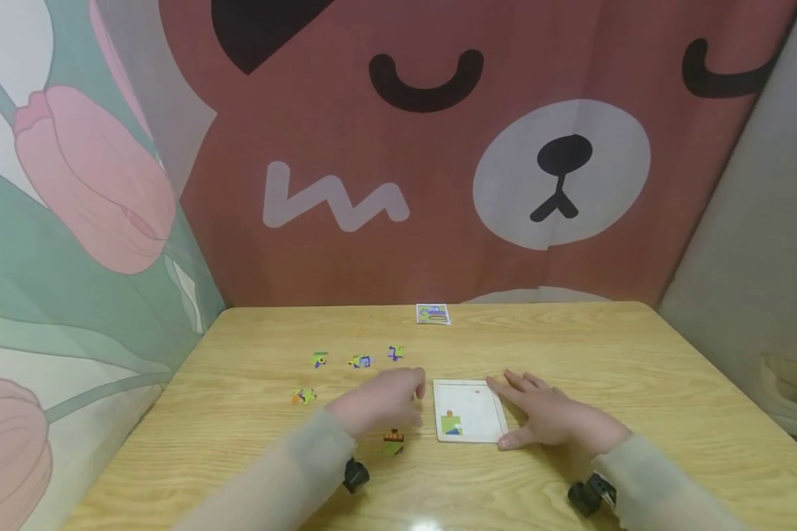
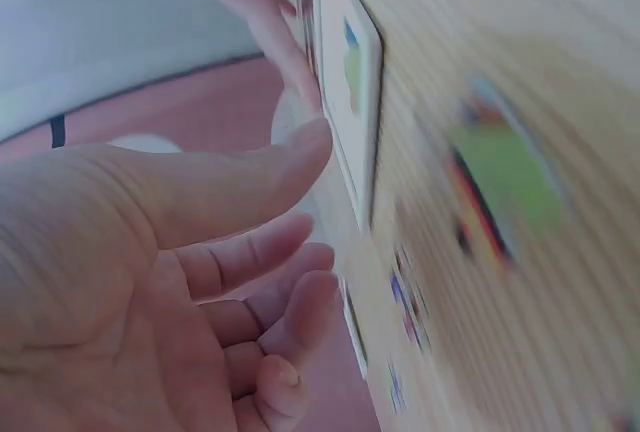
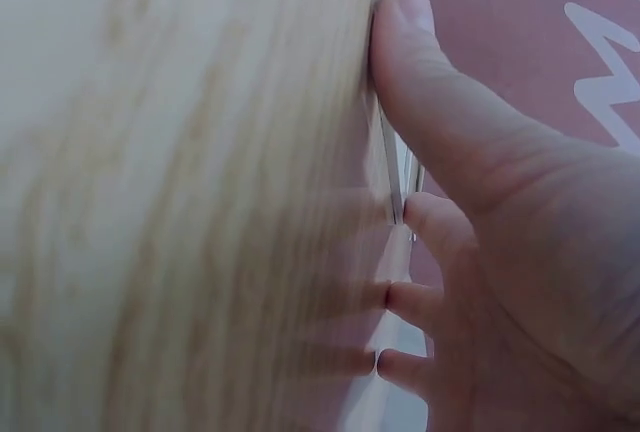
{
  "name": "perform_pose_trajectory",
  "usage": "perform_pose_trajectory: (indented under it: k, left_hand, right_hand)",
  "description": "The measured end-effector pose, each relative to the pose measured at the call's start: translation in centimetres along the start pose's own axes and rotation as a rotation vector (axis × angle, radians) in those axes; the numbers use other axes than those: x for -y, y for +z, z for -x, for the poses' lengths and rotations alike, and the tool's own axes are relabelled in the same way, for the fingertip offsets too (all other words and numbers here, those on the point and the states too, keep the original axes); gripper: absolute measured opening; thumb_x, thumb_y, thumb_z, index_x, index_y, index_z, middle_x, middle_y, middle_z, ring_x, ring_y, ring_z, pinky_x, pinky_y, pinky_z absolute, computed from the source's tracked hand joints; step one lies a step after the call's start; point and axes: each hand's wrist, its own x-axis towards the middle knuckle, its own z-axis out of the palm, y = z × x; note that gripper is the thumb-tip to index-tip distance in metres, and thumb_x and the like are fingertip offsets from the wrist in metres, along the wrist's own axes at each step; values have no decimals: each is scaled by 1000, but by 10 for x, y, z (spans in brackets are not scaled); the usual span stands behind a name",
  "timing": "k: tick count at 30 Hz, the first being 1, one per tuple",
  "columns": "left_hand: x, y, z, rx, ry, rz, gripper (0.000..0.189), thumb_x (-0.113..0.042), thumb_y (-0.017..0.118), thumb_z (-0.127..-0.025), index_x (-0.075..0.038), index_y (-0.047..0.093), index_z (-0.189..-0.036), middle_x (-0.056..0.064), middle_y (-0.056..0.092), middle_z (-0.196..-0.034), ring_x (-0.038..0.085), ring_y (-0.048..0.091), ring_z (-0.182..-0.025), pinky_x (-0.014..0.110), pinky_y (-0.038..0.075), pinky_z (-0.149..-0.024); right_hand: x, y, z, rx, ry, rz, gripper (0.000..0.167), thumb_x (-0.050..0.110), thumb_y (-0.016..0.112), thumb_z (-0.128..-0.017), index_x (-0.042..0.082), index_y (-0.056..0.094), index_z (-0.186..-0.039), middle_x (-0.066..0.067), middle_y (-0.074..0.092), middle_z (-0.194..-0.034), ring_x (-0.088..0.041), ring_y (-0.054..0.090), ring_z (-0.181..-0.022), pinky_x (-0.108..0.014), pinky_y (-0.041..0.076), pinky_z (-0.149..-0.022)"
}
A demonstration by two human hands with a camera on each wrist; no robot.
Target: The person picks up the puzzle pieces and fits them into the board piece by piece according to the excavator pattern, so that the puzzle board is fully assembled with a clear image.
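A white square puzzle tray [image 1: 481, 424] lies on the table, with one green puzzle piece [image 1: 450, 425] in its near left corner. My right hand [image 1: 550, 413] rests along the tray's right side, fingers spread. Its thumb [image 3: 405, 42] touches the tray's edge in the right wrist view. Just left of the tray my left hand [image 1: 385, 398] hovers with loosely bent fingers; the left wrist view shows nothing between thumb and fingers. Below that hand lies a loose green and red-brown puzzle piece [image 1: 393, 445], blurred in the left wrist view.
Further loose puzzle pieces lie on the wooden table [image 1: 571, 339]: a green and orange piece [image 1: 303, 396] at left, and behind it a green piece [image 1: 319, 359], a green and blue piece [image 1: 360, 361] and another [image 1: 395, 352]. A small picture card [image 1: 433, 314] lies at the back edge.
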Motion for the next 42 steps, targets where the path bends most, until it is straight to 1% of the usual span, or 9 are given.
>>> perform_pose_trajectory:
  k: [4,8,12,16,19,26,33,37,42]
  left_hand:
    - [26,-5,18,-14,-18,3,23,-13,81,-79,-15,59,-86,-6,55,-79,13,51,-69,31,45,-62]
    - [46,-10,38,0,-39,24,24,-10,82,-76,-16,59,-80,-5,56,-76,14,51,-67,33,44,-61]
    - [56,-16,54,32,-68,-4,30,-13,88,-72,-16,59,-80,-5,56,-78,15,50,-69,35,43,-63]
    - [59,-18,62,78,-106,-56,34,-14,90,-70,-17,58,-82,-6,56,-81,16,50,-74,36,44,-67]
    - [60,-18,66,94,-113,-68,34,-14,89,-71,-18,58,-82,-7,56,-81,16,50,-74,36,44,-68]
    - [63,-13,67,91,-60,-36,28,-7,85,-74,-16,58,-75,-7,54,-75,14,50,-71,34,43,-66]
    - [64,-13,65,88,-93,20,28,-9,84,-76,-14,59,-87,-4,55,-80,16,52,-74,37,45,-69]
    - [64,-13,64,85,-105,23,26,-10,84,-76,-16,60,-85,-5,56,-81,16,52,-75,37,45,-71]
    - [64,-12,65,71,-84,34,27,-8,84,-75,-17,60,-82,-5,56,-81,16,52,-76,38,45,-71]
  right_hand:
    - [-2,2,-1,8,8,-23,105,61,73,-75,13,27,-156,-30,17,-157,-60,13,-137,-80,13,-96]
    - [-3,3,-1,5,6,-26,105,61,73,-75,13,27,-156,-30,16,-157,-61,13,-137,-80,13,-96]
    - [-3,2,-2,2,2,-11,106,61,73,-75,12,27,-156,-30,17,-156,-62,14,-136,-81,15,-95]
    - [-3,2,-1,5,3,-16,105,61,73,-76,13,26,-156,-30,16,-157,-62,13,-136,-81,15,-94]
    - [-2,2,-1,14,7,-21,105,61,72,-76,14,25,-157,-30,16,-157,-61,12,-137,-81,14,-95]
    - [-2,2,-1,16,7,-15,104,62,72,-76,14,26,-157,-30,16,-157,-61,13,-137,-80,15,-96]
    - [-4,3,-3,3,-2,-2,105,63,71,-76,13,26,-156,-30,18,-156,-61,15,-136,-80,16,-95]
    - [-4,2,-2,8,-3,0,105,64,70,-76,14,25,-157,-30,16,-157,-61,14,-136,-81,16,-94]
    - [-4,2,-2,15,-1,-6,104,63,70,-77,15,24,-157,-29,16,-157,-60,13,-137,-81,16,-94]
